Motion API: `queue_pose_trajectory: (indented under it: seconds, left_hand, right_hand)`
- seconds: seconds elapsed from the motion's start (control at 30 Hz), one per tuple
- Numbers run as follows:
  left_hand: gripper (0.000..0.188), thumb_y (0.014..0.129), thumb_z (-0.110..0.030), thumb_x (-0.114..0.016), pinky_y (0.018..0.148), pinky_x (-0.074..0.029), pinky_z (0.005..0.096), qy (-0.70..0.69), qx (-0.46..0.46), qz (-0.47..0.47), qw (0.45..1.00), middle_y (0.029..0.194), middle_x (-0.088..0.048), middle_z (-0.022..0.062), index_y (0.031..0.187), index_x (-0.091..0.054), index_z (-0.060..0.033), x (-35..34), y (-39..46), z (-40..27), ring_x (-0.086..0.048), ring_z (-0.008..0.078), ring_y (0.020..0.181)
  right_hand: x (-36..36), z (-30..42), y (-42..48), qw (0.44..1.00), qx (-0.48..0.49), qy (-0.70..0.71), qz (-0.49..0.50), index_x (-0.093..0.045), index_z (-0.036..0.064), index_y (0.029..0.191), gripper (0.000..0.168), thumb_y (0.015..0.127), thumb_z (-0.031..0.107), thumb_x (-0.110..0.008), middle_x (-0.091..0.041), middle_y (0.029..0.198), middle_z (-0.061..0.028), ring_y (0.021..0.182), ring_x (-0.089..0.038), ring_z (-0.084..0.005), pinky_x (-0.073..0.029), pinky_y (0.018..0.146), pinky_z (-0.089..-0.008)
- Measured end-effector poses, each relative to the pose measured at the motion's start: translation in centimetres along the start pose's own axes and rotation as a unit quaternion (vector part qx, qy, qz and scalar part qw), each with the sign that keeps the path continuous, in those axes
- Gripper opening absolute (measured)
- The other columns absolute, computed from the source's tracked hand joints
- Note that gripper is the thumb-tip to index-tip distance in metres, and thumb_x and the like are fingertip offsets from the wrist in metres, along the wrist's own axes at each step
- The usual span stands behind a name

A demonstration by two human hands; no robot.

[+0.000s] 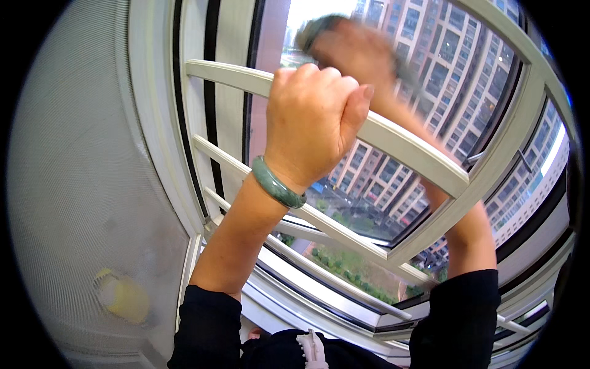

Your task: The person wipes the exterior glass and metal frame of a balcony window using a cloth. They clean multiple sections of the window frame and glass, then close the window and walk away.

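Observation:
My left hand (313, 115), with a green bangle (279, 184) on its wrist, grips a white window-guard bar (415, 150) from above. Beyond that bar, my right hand (355, 55) is against or near the window glass (368, 184); my right arm passes behind the white guard frame. The right hand is strongly blurred. A greyish-green cloth-like thing (322, 25) shows at its far edge, with a dark, blurred part at its other side; how the fingers lie around it cannot be made out.
More white bars (322, 223) cross the window below my hands. A mesh screen (92, 161) fills the left side, with a blurred yellow thing (122, 295) seen through it. Tall buildings (447, 60) and a green strip of ground stand outside, far below.

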State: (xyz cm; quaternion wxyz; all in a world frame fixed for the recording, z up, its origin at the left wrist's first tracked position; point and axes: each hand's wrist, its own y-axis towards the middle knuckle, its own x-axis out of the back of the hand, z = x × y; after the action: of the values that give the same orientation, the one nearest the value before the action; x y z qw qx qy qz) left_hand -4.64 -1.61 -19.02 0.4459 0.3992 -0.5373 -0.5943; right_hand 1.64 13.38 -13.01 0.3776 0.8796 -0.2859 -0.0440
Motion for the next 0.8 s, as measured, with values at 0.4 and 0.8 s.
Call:
queue_pose_trajectory:
  seconds: [0.4, 0.8]
  left_hand:
    - [0.028, 0.095, -0.026, -0.047, 0.069, -0.034, 0.0384, -0.021, 0.000, -0.030, 0.999, 0.068, -0.045, 0.0069, 0.073, -0.052, -0.0089, -0.8, -0.5, 0.0, -0.046, 0.0256, 0.068]
    - [0.026, 0.092, -0.028, -0.051, 0.072, -0.036, 0.0378, -0.052, 0.025, -0.072, 0.996, 0.070, -0.052, 0.0046, 0.074, -0.056, -0.0104, -2.4, -1.2, -1.5, -0.048, 0.0228, 0.070]
  right_hand:
    - [-2.4, -0.7, 5.3, 0.996, 0.050, -0.011, 0.077, -0.065, 0.016, 0.097, 0.027, 0.070, 0.020, -0.064, -0.062, 0.103, -0.0067, 0.092, -0.060, -0.0269, -0.050, 0.077, -0.0394]
    - [-8.2, 12.8, -6.1, 0.968, 0.050, 0.226, 0.091, -0.057, 0.011, 0.113, 0.044, 0.069, 0.006, -0.062, -0.052, 0.122, -0.0151, 0.116, -0.049, -0.0357, -0.043, 0.094, -0.0510]
